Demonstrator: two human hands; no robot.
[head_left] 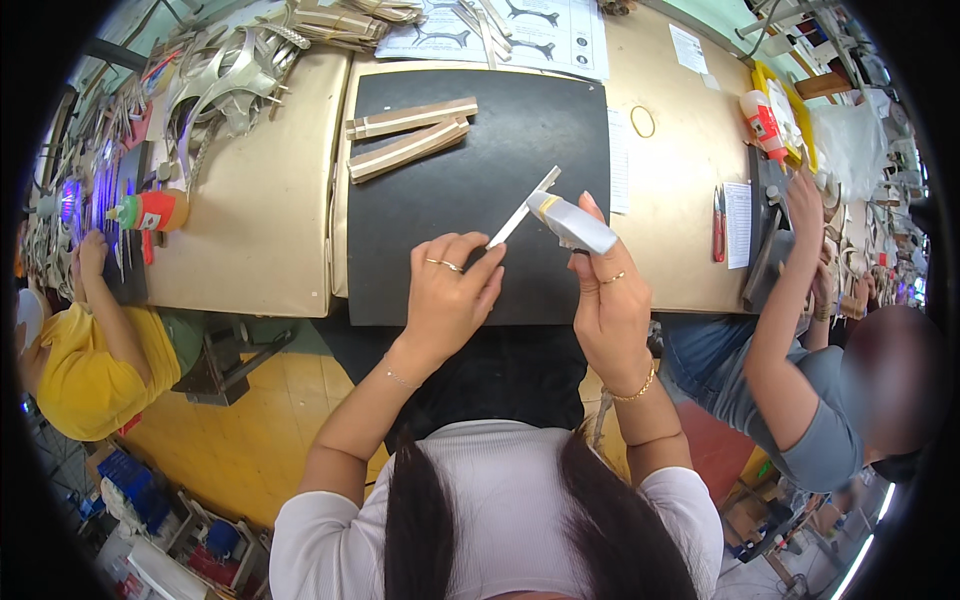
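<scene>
Hair [420,520] below indistinct pale object [580,225]

Two strip bundles [412,118] are counted on one black mat [420,212]. One strip [514,221] and one whitish piece [580,225] are held by two hands [448,290].

Tan worktable [270,205] is spanning upper centre; yellow floor [265,435] is showing lower left; strip light [856,564] is glowing lower right.

Workshop | tan workbench [250,200] | drawing sheet [583,58] | red-handled tool [718,235] | co-workers [110,365] alongside
</scene>
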